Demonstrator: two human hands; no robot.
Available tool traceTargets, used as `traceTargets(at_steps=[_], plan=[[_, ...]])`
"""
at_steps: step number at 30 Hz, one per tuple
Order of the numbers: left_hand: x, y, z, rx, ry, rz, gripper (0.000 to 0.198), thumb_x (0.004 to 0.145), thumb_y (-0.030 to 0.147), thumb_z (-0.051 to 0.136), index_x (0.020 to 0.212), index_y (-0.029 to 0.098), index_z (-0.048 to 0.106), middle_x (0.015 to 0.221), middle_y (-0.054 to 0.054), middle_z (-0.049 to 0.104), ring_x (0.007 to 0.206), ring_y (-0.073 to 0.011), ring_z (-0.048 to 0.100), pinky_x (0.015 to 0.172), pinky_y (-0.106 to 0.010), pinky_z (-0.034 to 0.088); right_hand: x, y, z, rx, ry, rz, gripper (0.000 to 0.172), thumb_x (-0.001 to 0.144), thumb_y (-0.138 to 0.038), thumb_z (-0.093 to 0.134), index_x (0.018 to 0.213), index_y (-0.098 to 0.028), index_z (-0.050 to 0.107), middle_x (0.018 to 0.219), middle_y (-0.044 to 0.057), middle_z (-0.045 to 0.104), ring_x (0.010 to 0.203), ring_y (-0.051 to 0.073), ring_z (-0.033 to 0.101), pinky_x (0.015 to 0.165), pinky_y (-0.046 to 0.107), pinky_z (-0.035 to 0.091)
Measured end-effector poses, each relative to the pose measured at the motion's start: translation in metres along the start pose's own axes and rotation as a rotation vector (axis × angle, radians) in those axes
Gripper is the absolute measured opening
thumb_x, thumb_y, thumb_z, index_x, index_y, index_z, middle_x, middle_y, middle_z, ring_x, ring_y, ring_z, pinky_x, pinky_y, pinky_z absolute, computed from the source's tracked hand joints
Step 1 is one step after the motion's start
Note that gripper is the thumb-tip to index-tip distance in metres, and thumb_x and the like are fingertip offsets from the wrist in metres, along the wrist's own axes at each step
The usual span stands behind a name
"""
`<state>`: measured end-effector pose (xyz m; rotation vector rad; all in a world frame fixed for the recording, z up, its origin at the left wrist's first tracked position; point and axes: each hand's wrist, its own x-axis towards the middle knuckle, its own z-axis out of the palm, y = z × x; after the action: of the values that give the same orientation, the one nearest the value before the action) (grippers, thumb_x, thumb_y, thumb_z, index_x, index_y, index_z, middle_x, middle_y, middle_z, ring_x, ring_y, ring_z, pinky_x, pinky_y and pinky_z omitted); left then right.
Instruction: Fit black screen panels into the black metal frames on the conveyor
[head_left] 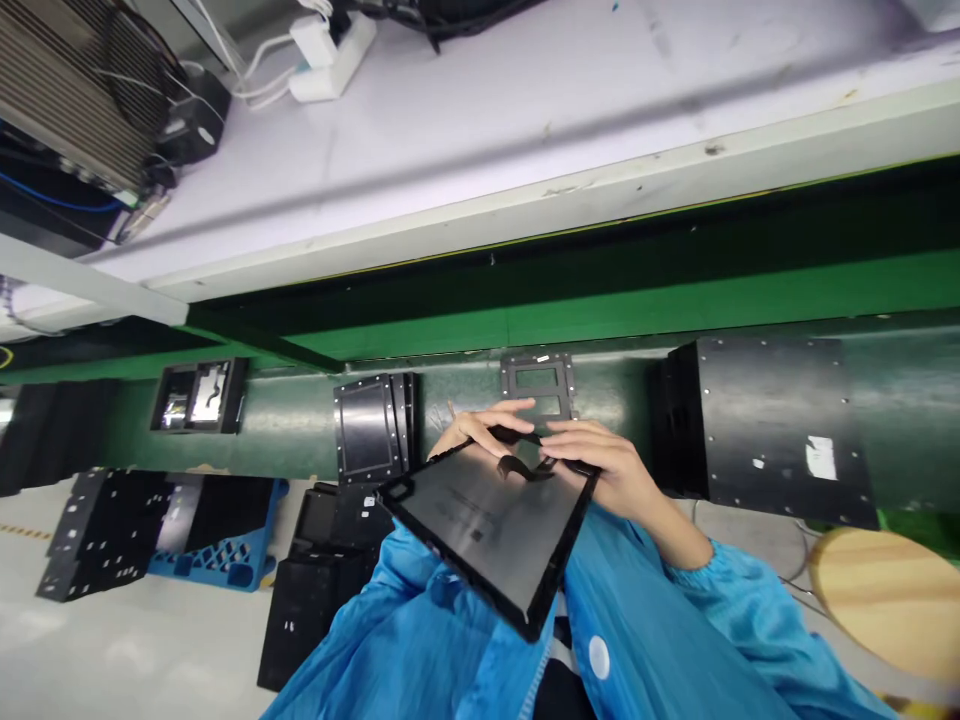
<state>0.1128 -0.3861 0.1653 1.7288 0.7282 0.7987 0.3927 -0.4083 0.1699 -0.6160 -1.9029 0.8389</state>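
A flat, screen-like panel [487, 520] with a grey glossy face and a black border is tilted in front of my blue jacket. My left hand [480, 432] grips its far edge, the thumb near a curled black strip [529, 468] and the other fingers stretched along the back. My right hand [604, 465] holds the panel's far right corner, its fingertips at the strip's right end. The strip bends away from the border between my two hands. Whether it is tape or part of the edge, I cannot tell.
Beyond the panel, a dark green shelf carries a black frame with two windows [536, 378], stacked black panels [367, 425] and a big black box [780, 425]. A white bench [525, 130] runs above. Black cases [315, 590], a blue pallet [214, 560] and a round wooden stool [892, 600] stand lower down.
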Motion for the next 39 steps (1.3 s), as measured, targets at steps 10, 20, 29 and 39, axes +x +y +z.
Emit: traceTargets(at_steps=[10,20,29,39], plan=[[-0.043,0.116,-0.068,0.588,0.210,0.133,0.038,0.102,0.034,0.067,0.140,0.031,0.072,0.147,-0.008,0.069,0.138,-0.0272,0.063,0.122,-0.055,0.047,0.024,0.001,-0.049,-0.217,-0.167,-0.136,0.044,0.095,-0.005,0.064,0.128,-0.030,0.079,0.127,-0.001,0.078,0.125,0.025,0.073,0.107,0.041,0.064],[-0.020,0.139,0.009,1.171,-0.241,0.189,0.032,0.107,0.019,0.049,0.130,0.013,0.070,0.105,-0.014,0.079,0.094,-0.0218,0.075,0.084,-0.037,0.061,0.043,-0.005,-0.055,-0.388,-0.341,-0.173,0.059,0.085,0.007,0.053,0.127,-0.025,0.079,0.129,0.001,0.078,0.126,0.023,0.072,0.108,0.038,0.063],[-0.019,0.127,0.028,1.296,-0.163,0.117,0.034,0.107,0.024,0.049,0.131,0.008,0.067,0.082,-0.008,0.075,0.075,-0.0201,0.074,0.071,-0.034,0.060,0.034,-0.004,-0.062,-0.520,-0.389,-0.132,0.072,0.070,0.009,0.053,0.128,-0.025,0.078,0.131,-0.001,0.077,0.126,0.022,0.072,0.109,0.036,0.061],[-0.019,0.114,0.031,1.087,-0.165,0.076,0.039,0.110,0.030,0.044,0.130,0.009,0.070,0.100,-0.013,0.080,0.089,-0.0225,0.078,0.080,-0.037,0.065,0.032,0.003,-0.061,-0.486,-0.393,-0.122,0.068,0.070,0.006,0.053,0.123,-0.026,0.081,0.125,-0.002,0.080,0.120,0.022,0.075,0.103,0.035,0.063]])
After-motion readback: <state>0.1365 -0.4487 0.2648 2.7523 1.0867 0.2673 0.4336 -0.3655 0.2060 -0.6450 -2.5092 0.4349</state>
